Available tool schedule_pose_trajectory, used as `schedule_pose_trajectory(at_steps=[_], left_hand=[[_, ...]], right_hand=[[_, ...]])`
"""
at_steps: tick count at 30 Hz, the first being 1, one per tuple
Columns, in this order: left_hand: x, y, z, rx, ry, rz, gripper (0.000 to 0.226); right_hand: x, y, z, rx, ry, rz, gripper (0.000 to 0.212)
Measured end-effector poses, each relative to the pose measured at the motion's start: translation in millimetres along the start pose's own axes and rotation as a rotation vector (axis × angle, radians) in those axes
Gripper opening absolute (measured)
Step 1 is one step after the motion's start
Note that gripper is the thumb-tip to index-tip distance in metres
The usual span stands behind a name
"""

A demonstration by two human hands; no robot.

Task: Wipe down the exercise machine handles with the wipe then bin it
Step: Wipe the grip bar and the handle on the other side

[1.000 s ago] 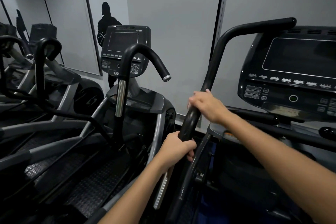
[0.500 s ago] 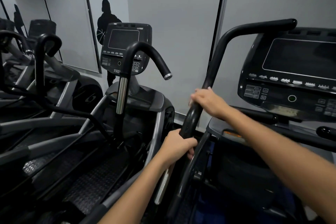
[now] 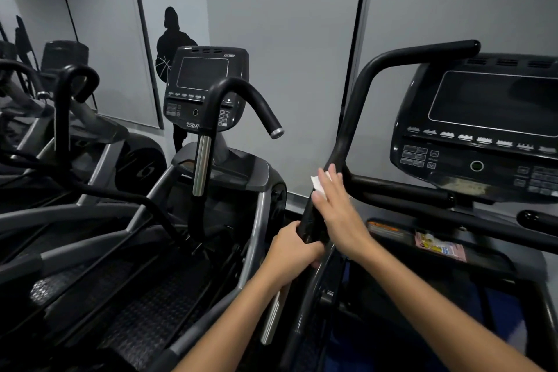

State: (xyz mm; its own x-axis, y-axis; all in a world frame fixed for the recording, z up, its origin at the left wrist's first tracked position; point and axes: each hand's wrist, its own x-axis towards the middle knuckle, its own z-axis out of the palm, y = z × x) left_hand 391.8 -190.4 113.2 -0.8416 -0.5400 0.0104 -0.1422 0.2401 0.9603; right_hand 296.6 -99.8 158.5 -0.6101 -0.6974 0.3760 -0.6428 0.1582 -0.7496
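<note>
White wipe (image 3: pixel 319 183) now peeks from under the right hand (image 3: pixel 338 214), whose fingers have straightened flat against the black handle (image 3: pixel 347 130); earlier they curled around it. At seven o'clock, the left hand (image 3: pixel 291 252) still grips the handle. Most of the wipe is hidden.

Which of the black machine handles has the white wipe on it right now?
The tall black handle beside the right-hand console: the right hand presses the wipe on it.

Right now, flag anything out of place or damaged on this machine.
Some crumpled pink and yellow wrappers lie on the tray under the console, like left-behind litter. The console's lower edge looks scuffed. Nothing else stands out.
</note>
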Motion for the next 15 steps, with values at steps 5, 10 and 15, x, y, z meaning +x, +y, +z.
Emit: schedule_pose_trajectory(at_steps=[5, 10, 15], left_hand=[[-3.9, 1.0, -0.2, 0.007, 0.008, 0.001, 0.024], [-6.2, 1.6, -0.8, 0.036, 0.011, 0.0, 0.023], [-8.5, 2.1, -0.4, 0.025, 0.018, 0.012, 0.024]], right_hand=[[35.8, -2.1, 4.2, -0.016, 0.039, 0.241, 0.067], [89.6, -10.5, -15.8, 0.249, 0.067, 0.616, 0.043], [79.4, -14.8, -15.6, 0.546, 0.058, 0.666, 0.038]])
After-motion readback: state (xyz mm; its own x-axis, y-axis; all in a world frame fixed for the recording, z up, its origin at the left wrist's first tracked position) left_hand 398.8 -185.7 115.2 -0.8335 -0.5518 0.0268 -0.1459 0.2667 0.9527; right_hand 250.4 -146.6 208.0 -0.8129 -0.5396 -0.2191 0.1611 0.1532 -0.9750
